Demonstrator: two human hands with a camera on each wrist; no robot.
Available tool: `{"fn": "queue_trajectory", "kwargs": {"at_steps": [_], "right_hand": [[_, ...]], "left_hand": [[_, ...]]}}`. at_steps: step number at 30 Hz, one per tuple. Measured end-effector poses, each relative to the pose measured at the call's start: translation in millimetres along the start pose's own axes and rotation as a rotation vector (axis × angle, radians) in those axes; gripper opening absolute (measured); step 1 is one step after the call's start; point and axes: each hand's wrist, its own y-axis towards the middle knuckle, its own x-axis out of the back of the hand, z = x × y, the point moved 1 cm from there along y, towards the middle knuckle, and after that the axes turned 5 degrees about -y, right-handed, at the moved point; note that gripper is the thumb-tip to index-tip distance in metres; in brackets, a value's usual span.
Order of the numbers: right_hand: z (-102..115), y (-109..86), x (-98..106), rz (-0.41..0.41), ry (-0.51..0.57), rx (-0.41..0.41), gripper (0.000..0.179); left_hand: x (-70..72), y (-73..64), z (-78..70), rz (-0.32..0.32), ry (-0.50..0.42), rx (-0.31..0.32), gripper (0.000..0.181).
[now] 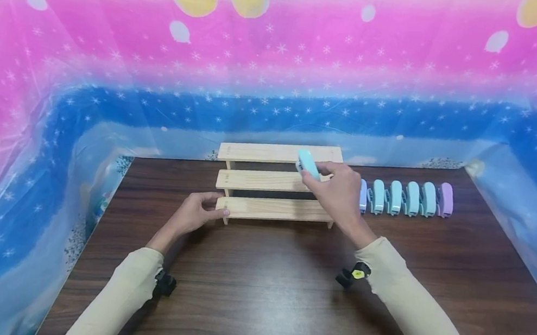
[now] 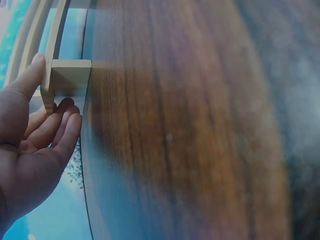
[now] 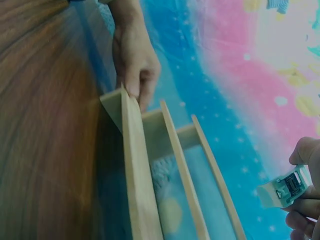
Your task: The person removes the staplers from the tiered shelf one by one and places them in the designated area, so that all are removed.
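A three-tier wooden display rack (image 1: 274, 209) stands on the table. My left hand (image 1: 193, 213) grips the left end of its lowest tier, thumb on the board and fingers around the end. The left wrist view shows the thumb (image 2: 31, 77) on one side of the board and the fingers beneath. Over the rack's right part, my right hand (image 1: 339, 191) holds a small mint-green stapler (image 1: 307, 163) between thumb and fingers. Its dark and metallic mechanism shows on the held stapler (image 3: 291, 187) in the right wrist view. That stapler is above the tiers, apart from them.
Right of the rack runs a row of similar staplers: a blue-violet one (image 1: 363, 196) partly behind my right hand, several mint-green ones (image 1: 395, 197) and a purple one (image 1: 446, 200) at the end. A patterned cloth (image 1: 276, 92) hangs behind the brown wooden table (image 1: 261, 281).
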Motion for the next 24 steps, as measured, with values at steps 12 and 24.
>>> {"fn": "queue_trajectory", "kwargs": {"at_steps": [12,24], "right_hand": [[-40,10.3,43,-0.134,-0.013,-0.114,0.046],[-64,12.0,68,-0.148,-0.029,-0.211,0.048]], "left_hand": [[1.7,-0.1,0.2,0.006,-0.01,-0.003,0.066],[-1.1,0.7,0.2,0.01,-0.009,-0.005,0.065]]}}
